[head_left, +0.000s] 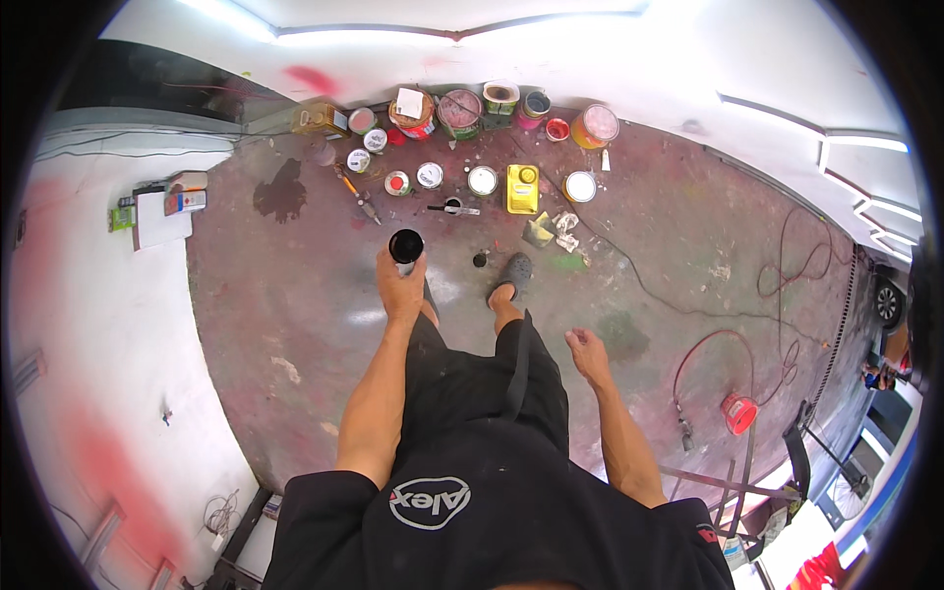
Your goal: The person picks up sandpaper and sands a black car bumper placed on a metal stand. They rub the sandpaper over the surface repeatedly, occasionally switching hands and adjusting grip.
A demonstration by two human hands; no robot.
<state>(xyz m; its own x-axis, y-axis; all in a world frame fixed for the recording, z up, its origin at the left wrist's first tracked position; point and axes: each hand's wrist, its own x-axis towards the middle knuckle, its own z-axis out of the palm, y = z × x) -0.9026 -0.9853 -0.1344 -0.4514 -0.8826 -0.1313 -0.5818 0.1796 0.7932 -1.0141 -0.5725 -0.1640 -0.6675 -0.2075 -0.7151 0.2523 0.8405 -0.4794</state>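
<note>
My left hand is wrapped round an upright cup whose round top looks black, with a paler side below. Whether the black is liquid or a lid, I cannot tell. Low at my side hangs my right hand, its fingers curled in and nothing showing between them. On the floor ahead stand a yellow rectangular can, a white-topped can and a small dark cup with a flat strip across it. A small black round thing lies beside my shoe.
Paint buckets and tins line the far wall. A long-handled tool lies left of them, crumpled paper to the right. A hose and cable cross the right floor near a red bucket. Boxes sit by the left wall.
</note>
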